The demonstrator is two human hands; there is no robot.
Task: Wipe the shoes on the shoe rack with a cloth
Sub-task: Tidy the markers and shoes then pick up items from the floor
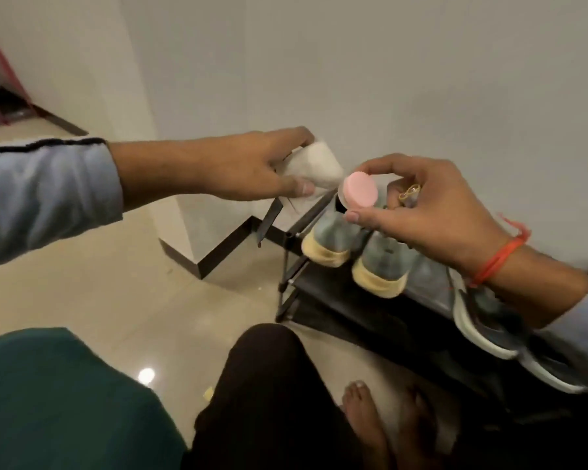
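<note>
The cloth (314, 167), white and bunched, sits in the left hand (238, 167), pinched between thumb and curled fingers, held in the air above the left end of the rack (323, 290). Just right of it, the right hand (431, 212) pinches a small round pink-topped tin (360, 195) between thumb and fingertips, over the shoes. A ring (408, 192) shows on one finger and a red thread (499, 259) circles the wrist. On the rack's top shelf stand two grey shoes (353, 245) with pale yellow soles, side by side; to their right lie grey sneakers (489, 317) with white soles, partly hidden by the right forearm. The dark rack stands on a glossy beige floor (116, 266) against a white wall (387, 79). Bare feet (364, 422) show below.
</note>
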